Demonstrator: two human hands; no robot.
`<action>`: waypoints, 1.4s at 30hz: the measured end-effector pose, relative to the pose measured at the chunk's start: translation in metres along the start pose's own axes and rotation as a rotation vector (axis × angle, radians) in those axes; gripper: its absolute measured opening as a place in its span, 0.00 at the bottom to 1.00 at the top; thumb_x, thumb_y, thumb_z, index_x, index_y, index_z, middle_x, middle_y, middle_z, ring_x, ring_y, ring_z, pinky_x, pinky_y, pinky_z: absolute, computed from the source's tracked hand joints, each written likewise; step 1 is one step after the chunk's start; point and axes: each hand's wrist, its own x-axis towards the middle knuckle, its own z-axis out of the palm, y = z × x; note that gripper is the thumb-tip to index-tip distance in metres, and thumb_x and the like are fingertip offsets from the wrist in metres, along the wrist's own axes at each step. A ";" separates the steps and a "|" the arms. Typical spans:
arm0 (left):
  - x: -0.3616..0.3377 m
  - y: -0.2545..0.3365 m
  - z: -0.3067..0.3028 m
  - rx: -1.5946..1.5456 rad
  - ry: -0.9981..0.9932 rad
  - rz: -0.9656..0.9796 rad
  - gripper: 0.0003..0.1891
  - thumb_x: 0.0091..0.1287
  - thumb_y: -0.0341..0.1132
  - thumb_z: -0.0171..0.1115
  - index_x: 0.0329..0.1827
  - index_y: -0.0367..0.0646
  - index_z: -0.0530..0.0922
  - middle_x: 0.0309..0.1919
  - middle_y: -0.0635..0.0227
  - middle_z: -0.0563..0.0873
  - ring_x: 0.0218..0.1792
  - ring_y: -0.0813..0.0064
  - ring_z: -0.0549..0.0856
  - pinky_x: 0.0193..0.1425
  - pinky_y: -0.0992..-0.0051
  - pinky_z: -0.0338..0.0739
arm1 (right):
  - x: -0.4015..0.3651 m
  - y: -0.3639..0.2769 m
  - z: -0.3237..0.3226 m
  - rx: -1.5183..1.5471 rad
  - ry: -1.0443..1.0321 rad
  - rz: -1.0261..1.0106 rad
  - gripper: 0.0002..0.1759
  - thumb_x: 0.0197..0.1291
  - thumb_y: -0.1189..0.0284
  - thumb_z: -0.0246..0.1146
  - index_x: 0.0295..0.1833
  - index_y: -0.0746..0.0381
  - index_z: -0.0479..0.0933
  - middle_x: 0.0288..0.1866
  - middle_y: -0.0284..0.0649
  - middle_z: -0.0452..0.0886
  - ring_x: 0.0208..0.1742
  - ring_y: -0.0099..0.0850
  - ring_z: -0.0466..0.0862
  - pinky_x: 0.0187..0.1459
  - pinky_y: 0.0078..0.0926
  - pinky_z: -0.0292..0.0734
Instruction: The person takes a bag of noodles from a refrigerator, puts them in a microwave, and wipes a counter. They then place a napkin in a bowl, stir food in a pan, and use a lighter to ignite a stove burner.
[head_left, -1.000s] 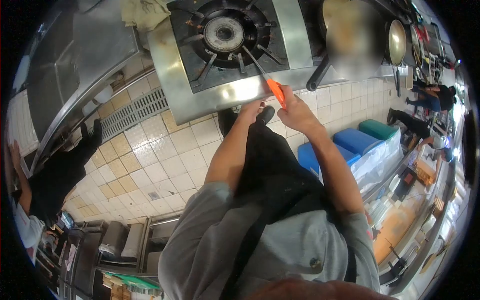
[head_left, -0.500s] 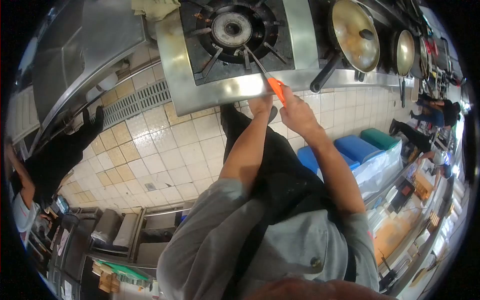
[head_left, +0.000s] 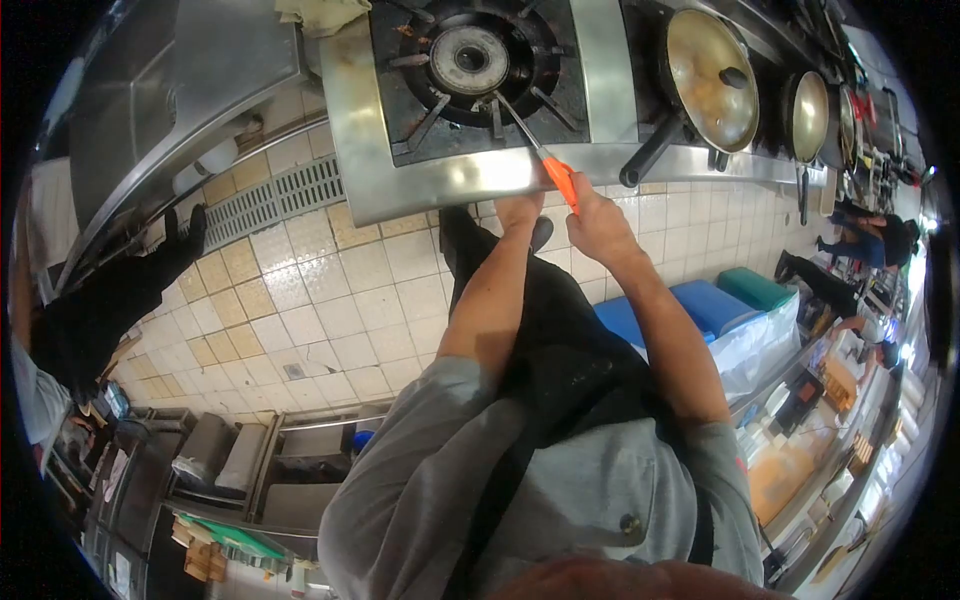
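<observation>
My right hand (head_left: 603,222) is closed around the orange handle of a long-necked lighter (head_left: 558,172). The lighter's thin metal neck reaches over the stove's front edge, and its tip is beside the round burner (head_left: 470,60). I see no flame there. My left hand (head_left: 517,212) is at the stove's front face, just below the steel edge (head_left: 470,185). Its fingers are hidden under that edge, so what they touch does not show.
Right of the burner are a lidded frying pan (head_left: 712,85) and a smaller covered pan (head_left: 808,115), handles pointing toward me. A cloth (head_left: 325,14) lies at the stove's back left corner. Blue bins (head_left: 710,308) stand behind me. Another person's legs (head_left: 130,270) are at far left.
The whole view has shifted slightly. My hands and the lighter hold nearly the same pose at the burner. The person at far left has moved further toward the view's edge.
</observation>
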 end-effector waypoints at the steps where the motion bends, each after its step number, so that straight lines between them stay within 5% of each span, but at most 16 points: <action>1: 0.002 -0.012 0.007 -0.123 0.021 0.075 0.22 0.67 0.50 0.65 0.55 0.42 0.83 0.47 0.59 0.88 0.49 0.56 0.85 0.55 0.61 0.79 | 0.000 -0.001 -0.002 0.005 -0.015 0.008 0.32 0.59 0.76 0.62 0.68 0.58 0.61 0.42 0.64 0.84 0.45 0.64 0.85 0.50 0.60 0.79; 3: 0.012 -0.020 0.004 -0.251 0.045 0.156 0.21 0.67 0.49 0.66 0.53 0.42 0.83 0.39 0.62 0.87 0.40 0.61 0.86 0.46 0.63 0.80 | 0.002 -0.002 -0.004 0.005 -0.024 0.013 0.32 0.59 0.76 0.62 0.69 0.58 0.61 0.41 0.64 0.84 0.45 0.64 0.85 0.50 0.60 0.79; 5: 0.026 -0.022 -0.015 -0.424 -0.668 -0.348 0.15 0.66 0.43 0.67 0.47 0.42 0.83 0.26 0.71 0.79 0.23 0.75 0.75 0.28 0.69 0.72 | 0.004 -0.002 -0.002 -0.005 -0.003 0.004 0.34 0.59 0.76 0.62 0.71 0.58 0.60 0.41 0.64 0.84 0.45 0.64 0.85 0.51 0.60 0.79; 9: 0.017 -0.002 -0.033 -0.268 -0.660 -0.463 0.16 0.67 0.41 0.69 0.51 0.42 0.87 0.38 0.66 0.86 0.35 0.74 0.78 0.42 0.69 0.76 | 0.002 -0.006 -0.006 0.072 0.016 -0.040 0.35 0.59 0.76 0.61 0.72 0.57 0.59 0.41 0.65 0.84 0.44 0.64 0.85 0.51 0.60 0.79; 14: 0.022 -0.020 -0.017 -0.528 -0.676 -0.449 0.08 0.66 0.38 0.71 0.41 0.44 0.85 0.29 0.74 0.80 0.26 0.79 0.73 0.29 0.78 0.69 | 0.013 0.002 0.000 -0.022 -0.001 -0.033 0.34 0.59 0.76 0.62 0.71 0.58 0.59 0.40 0.64 0.84 0.45 0.64 0.85 0.51 0.60 0.78; 18: 0.023 -0.026 -0.008 -0.618 -0.685 -0.467 0.09 0.67 0.38 0.70 0.44 0.43 0.85 0.28 0.75 0.78 0.25 0.80 0.71 0.29 0.76 0.69 | 0.014 -0.002 -0.003 -0.013 -0.016 -0.018 0.33 0.59 0.76 0.62 0.70 0.58 0.60 0.40 0.64 0.84 0.45 0.63 0.85 0.51 0.59 0.79; 20: 0.021 -0.022 -0.007 -0.796 -0.648 -0.402 0.03 0.67 0.31 0.63 0.41 0.44 0.79 0.24 0.74 0.75 0.16 0.84 0.65 0.16 0.77 0.56 | 0.014 -0.009 -0.007 -0.041 -0.030 0.017 0.32 0.59 0.76 0.62 0.69 0.58 0.61 0.40 0.64 0.84 0.45 0.62 0.86 0.50 0.59 0.80; 23: 0.019 -0.018 -0.018 -0.618 -0.655 -0.401 0.09 0.69 0.36 0.67 0.47 0.42 0.85 0.28 0.78 0.77 0.25 0.83 0.70 0.28 0.78 0.67 | 0.017 -0.007 -0.006 -0.044 -0.032 0.022 0.32 0.60 0.76 0.62 0.69 0.58 0.61 0.41 0.64 0.84 0.46 0.63 0.86 0.50 0.59 0.80; 31: 0.007 -0.035 -0.035 -0.495 -0.776 -0.368 0.15 0.63 0.40 0.72 0.46 0.41 0.81 0.31 0.70 0.83 0.27 0.81 0.80 0.24 0.77 0.71 | -0.027 0.015 -0.018 0.071 -0.039 -0.043 0.37 0.57 0.76 0.60 0.74 0.55 0.60 0.42 0.64 0.84 0.45 0.64 0.84 0.50 0.60 0.78; 34: -0.003 -0.055 -0.099 0.037 -1.034 -0.098 0.17 0.65 0.41 0.70 0.45 0.34 0.84 0.38 0.63 0.89 0.35 0.75 0.89 0.30 0.74 0.82 | -0.073 0.046 -0.025 0.146 -0.062 -0.094 0.38 0.57 0.77 0.58 0.75 0.54 0.60 0.42 0.65 0.83 0.45 0.64 0.83 0.48 0.61 0.77; 36: -0.026 -0.007 -0.197 0.070 -1.130 -0.183 0.14 0.66 0.38 0.68 0.39 0.32 0.84 0.33 0.64 0.89 0.32 0.75 0.89 0.28 0.74 0.82 | -0.106 0.071 -0.029 0.177 -0.086 -0.033 0.37 0.58 0.76 0.58 0.76 0.55 0.61 0.42 0.64 0.83 0.45 0.63 0.84 0.48 0.59 0.78; 39: -0.007 0.019 -0.310 -0.269 -0.738 0.084 0.12 0.70 0.38 0.65 0.44 0.36 0.86 0.33 0.66 0.90 0.36 0.74 0.89 0.40 0.72 0.84 | -0.151 0.119 -0.012 0.346 -0.042 0.178 0.37 0.59 0.76 0.58 0.76 0.56 0.62 0.41 0.63 0.83 0.44 0.61 0.85 0.46 0.52 0.79; 40: 0.027 0.010 -0.326 -0.107 -0.333 0.198 0.14 0.72 0.39 0.63 0.51 0.38 0.85 0.38 0.62 0.91 0.40 0.72 0.90 0.46 0.70 0.83 | -0.165 0.138 0.004 0.414 -0.022 0.263 0.37 0.59 0.76 0.58 0.76 0.57 0.63 0.41 0.62 0.83 0.44 0.59 0.86 0.45 0.49 0.79; 42: 0.076 0.094 -0.368 0.140 0.294 0.510 0.17 0.71 0.43 0.65 0.53 0.38 0.84 0.41 0.55 0.91 0.43 0.61 0.91 0.49 0.64 0.83 | -0.187 0.169 0.040 0.430 0.178 0.247 0.35 0.54 0.80 0.59 0.72 0.60 0.67 0.41 0.49 0.80 0.43 0.41 0.83 0.47 0.35 0.78</action>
